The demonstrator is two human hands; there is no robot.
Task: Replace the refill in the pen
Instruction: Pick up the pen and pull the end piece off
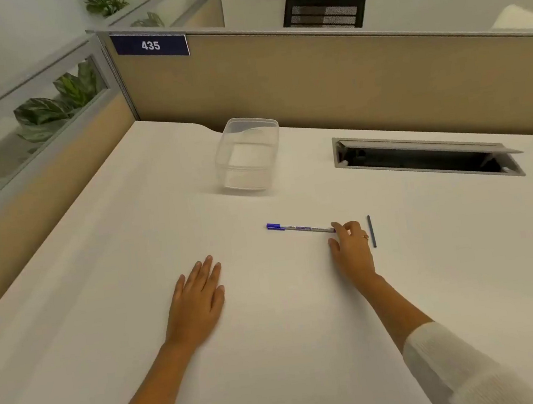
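**Blue-capped pen under the fingertips, refill waiting beside it**

Blue plastic caps one end of the pen (299,228), which lies flat on the white desk (103,284), cap pointing to the person's left. The right hand (352,252) has its fingertips (338,227) at the pen's far end — touching or just pinching it, though I cannot tell whether the grip has actually closed, since the pen looks to be resting on the surface. Just to the right of that hand lies the dark, thin refill (371,231), apart from the pen and nearly square to it. The left hand (199,299) is spread palm-down on the desk, fingers open, holding nothing, well apart from the pen.

A clear plastic container (248,154) stands farther back, and an open cable hatch (428,157) sits to the right of it.

By my reading this is the very start: picking up the pen. It appears fully assembled, cap on, so nothing has been swapped yet. The next move calls for lifting the pen clear and bringing the left hand in — one hand to steady the barrel, the other to open it.
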